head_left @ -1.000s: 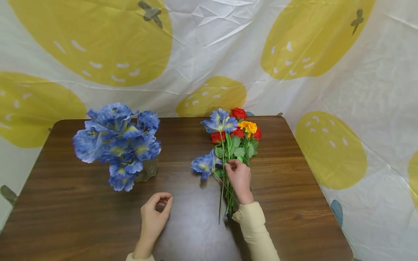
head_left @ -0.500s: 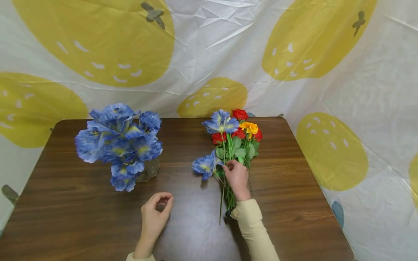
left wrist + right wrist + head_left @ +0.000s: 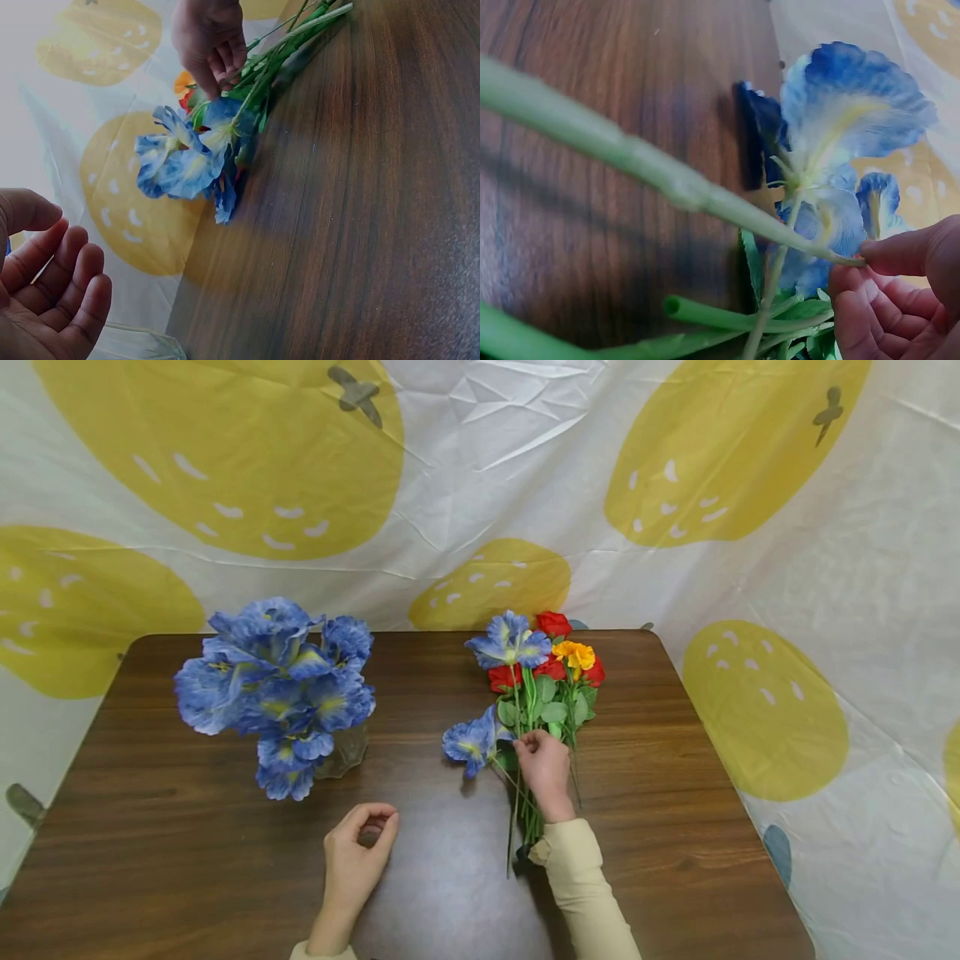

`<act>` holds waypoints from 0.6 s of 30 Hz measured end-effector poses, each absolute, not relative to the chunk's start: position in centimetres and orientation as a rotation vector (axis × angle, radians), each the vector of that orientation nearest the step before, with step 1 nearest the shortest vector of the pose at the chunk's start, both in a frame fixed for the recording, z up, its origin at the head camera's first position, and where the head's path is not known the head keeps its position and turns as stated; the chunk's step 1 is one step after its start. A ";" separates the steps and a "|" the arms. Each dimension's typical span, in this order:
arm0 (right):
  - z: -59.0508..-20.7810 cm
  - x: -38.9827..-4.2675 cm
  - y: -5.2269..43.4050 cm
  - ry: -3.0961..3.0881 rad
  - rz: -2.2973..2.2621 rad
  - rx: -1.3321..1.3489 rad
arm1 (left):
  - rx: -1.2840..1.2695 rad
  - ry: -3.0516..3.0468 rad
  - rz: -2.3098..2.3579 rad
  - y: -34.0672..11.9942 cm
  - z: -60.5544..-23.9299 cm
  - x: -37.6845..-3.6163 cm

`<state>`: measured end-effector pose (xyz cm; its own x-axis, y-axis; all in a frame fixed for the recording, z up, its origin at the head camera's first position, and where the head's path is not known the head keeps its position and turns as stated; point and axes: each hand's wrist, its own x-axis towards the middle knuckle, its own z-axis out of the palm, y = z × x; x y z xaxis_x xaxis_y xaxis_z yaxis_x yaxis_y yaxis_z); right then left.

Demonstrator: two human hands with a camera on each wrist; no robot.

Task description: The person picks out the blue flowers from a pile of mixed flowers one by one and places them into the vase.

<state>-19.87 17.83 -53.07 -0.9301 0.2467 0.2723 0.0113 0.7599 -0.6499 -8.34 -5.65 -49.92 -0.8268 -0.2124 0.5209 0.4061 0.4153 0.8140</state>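
Observation:
My right hand (image 3: 545, 770) reaches over a pile of artificial flowers lying on the table. Its thumb and finger pinch the thin green stem (image 3: 727, 206) of a blue iris (image 3: 509, 641). Just left of that hand lies a second blue iris (image 3: 471, 742), its stem crossing the bundle. My left hand (image 3: 357, 852) hovers or rests near the table's front, holding nothing, its fingers loosely curved; the left wrist view shows bare fingers (image 3: 67, 274). To its upper left, a glass vase (image 3: 345, 752) holds a bunch of blue irises (image 3: 277, 685) that largely hides it.
Among the pile are red roses (image 3: 553, 625), an orange flower (image 3: 574, 655) and green leaves (image 3: 555, 712). The brown wooden table (image 3: 427, 893) meets a fabric backdrop (image 3: 465, 468) printed with yellow fruit along its back edge.
My right hand has shifted slightly left against the flowers. The whole head view has drifted a little. My left hand and the vase stay as they were.

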 end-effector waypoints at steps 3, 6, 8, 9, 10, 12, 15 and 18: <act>-52.8 -19.7 17.9 -2.551 1.067 -0.197 | -0.168 -2.110 -1.433 -5.6 -50.0 -8.4; -52.6 -19.6 18.0 -2.491 1.167 -0.199 | -0.169 -2.108 -1.433 -5.6 -50.0 -8.4; -52.5 -19.6 18.0 -2.456 1.219 -0.206 | -0.168 -2.107 -1.434 -5.6 -50.0 -8.4; -52.4 -19.5 18.0 -2.440 1.236 -0.205 | -0.168 -2.107 -1.434 -5.6 -50.0 -8.4; -52.3 -19.5 18.0 -2.423 1.255 -0.204 | -0.169 -2.107 -1.433 -5.6 -50.0 -8.4; -52.2 -19.4 18.0 -2.388 1.282 -0.196 | -0.170 -2.107 -1.429 -5.6 -50.0 -8.4; -51.8 -19.2 17.9 -2.333 1.329 -0.178 | -0.172 -2.107 -1.427 -5.5 -49.9 -8.4; -51.3 -18.6 17.6 -2.264 1.410 -0.151 | -0.173 -2.109 -1.427 -5.5 -49.8 -8.3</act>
<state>-18.61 17.61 -51.33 -0.8854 0.3299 0.3274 -0.1483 0.4672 -0.8717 -8.28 -5.53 -49.85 -0.8231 -0.2082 0.5284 0.4131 0.4191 0.8085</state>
